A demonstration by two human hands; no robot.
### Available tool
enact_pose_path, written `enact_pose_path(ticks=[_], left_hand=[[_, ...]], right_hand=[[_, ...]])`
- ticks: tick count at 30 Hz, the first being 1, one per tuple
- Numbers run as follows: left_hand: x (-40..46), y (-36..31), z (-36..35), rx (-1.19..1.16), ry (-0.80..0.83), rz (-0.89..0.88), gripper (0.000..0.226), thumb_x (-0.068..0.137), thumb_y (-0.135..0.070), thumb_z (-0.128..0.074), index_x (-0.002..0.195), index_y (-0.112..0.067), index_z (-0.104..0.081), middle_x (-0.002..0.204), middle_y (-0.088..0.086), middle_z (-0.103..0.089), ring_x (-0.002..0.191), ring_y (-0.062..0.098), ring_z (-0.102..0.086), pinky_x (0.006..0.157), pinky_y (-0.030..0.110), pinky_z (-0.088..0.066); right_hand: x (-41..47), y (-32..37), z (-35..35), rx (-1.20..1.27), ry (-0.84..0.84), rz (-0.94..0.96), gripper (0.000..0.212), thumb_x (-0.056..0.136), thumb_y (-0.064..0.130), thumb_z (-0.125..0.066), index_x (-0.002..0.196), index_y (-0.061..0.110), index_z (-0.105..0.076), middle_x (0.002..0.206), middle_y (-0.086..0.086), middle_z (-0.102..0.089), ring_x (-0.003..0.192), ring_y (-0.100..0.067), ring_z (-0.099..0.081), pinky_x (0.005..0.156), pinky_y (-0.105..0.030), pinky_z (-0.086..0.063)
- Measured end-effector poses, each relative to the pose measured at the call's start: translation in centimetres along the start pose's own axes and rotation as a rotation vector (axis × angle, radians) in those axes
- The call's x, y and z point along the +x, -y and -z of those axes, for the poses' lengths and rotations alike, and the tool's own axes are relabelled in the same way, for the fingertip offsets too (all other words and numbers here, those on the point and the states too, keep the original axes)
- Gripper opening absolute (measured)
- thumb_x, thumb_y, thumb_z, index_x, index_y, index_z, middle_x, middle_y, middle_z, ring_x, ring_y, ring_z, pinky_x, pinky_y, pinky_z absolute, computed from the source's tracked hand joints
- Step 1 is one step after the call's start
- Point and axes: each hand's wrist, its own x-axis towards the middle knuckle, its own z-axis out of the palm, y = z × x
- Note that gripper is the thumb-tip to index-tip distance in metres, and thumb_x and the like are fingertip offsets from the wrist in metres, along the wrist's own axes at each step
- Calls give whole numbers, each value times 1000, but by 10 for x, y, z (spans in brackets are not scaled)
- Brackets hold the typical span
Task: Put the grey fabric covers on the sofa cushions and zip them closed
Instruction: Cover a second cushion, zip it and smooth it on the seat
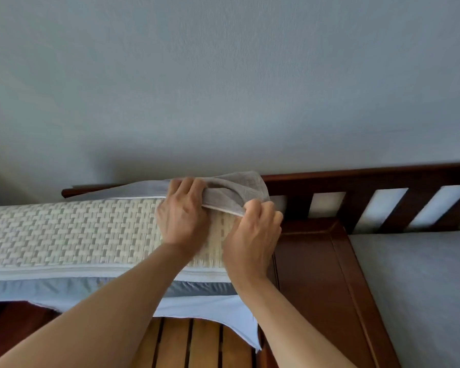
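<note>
- Bunching at the far right corner of the cushion (72, 229), the grey fabric cover (234, 191) sits directly under both hands, against the dark wooden sofa frame (356, 179).
- Left hand (182, 213) lies on the cushion's top, its fingers curled over the cover's gathered edge and gripping it.
- Right hand (252, 235), just beside the left, pinches the cover's lower hem at the cushion's corner, fingers curled tight.
- Grey cover is wrinkled and only over the far edge; a thin strip of it runs left along the cushion's back.
- Cushion shows a cream-and-grey woven pattern, with a pale zipped band and a bluish-grey panel along its near side, resting over light wooden slats (197, 343).
</note>
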Motion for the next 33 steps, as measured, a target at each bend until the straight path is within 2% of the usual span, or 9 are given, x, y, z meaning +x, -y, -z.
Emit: enact_pose_path(ticks=[5,11,15,18,21,24,27,30,33], left_hand=[[-39,19,8,84,-63,37,14,83,-14,-42,82,-17,-55,84,-2,-60,86,22,-50,90,42,-27],[-31,19,-8,-101,-108,-1,15,80,-3,-46,73,-15,-42,70,6,-52,69,27,-44,66,32,-22],[-25,24,-15,-203,-142,-145,21,88,-17,-32,67,-19,-34,54,4,-49,51,26,-45,59,28,-24],[-26,31,-18,-263,-151,-192,30,89,-17,-32,60,-15,-40,45,4,-43,40,24,-40,53,27,-25],[-22,32,-11,-299,-141,-174,38,90,-22,-36,55,-10,-45,40,7,-45,33,26,-40,49,24,-23],[-28,44,5,-299,-119,-352,38,91,-30,-39,60,-11,-47,46,7,-49,39,27,-45,50,24,-22],[-52,87,20,-174,-13,-615,44,87,-53,-41,81,-11,-52,77,8,-54,69,27,-49,64,34,-31],[-56,115,27,-44,15,-527,74,72,-80,-39,88,-9,-51,89,9,-51,82,27,-45,80,41,-34],[-53,116,20,-18,-2,-585,74,68,-84,-38,75,-11,-46,77,6,-52,74,24,-45,72,38,-31]], right_hand=[[-1,0,-3,36,-117,77,32,65,-12,-60,85,12,-57,82,-5,-58,80,-25,-48,67,-38,-43],[1,-7,-6,127,-139,205,17,72,2,-44,80,8,-58,71,-6,-59,65,-28,-53,64,-35,-37],[-22,-10,-1,83,-176,370,15,71,12,-38,57,10,-44,45,-1,-37,40,-22,-32,49,-27,-27],[-35,-7,-3,-1,-217,365,22,76,19,-45,57,16,-34,48,1,-29,43,-21,-27,51,-28,-23],[-43,-3,-9,-182,-266,312,28,84,23,-48,59,14,-42,51,-4,-42,50,-27,-41,55,-32,-25],[-52,-4,-11,-313,-305,297,31,92,27,-44,65,12,-49,57,-4,-50,58,-27,-48,56,-35,-31],[-56,-8,-10,-330,-337,353,34,95,26,-43,66,11,-50,60,-4,-52,58,-27,-48,56,-35,-32],[-54,-11,-13,-308,-385,411,37,96,25,-42,62,10,-49,56,-4,-49,54,-26,-46,55,-34,-29],[-51,-13,-15,-272,-396,452,43,95,26,-43,55,11,-47,49,-4,-45,48,-25,-44,52,-31,-31]])
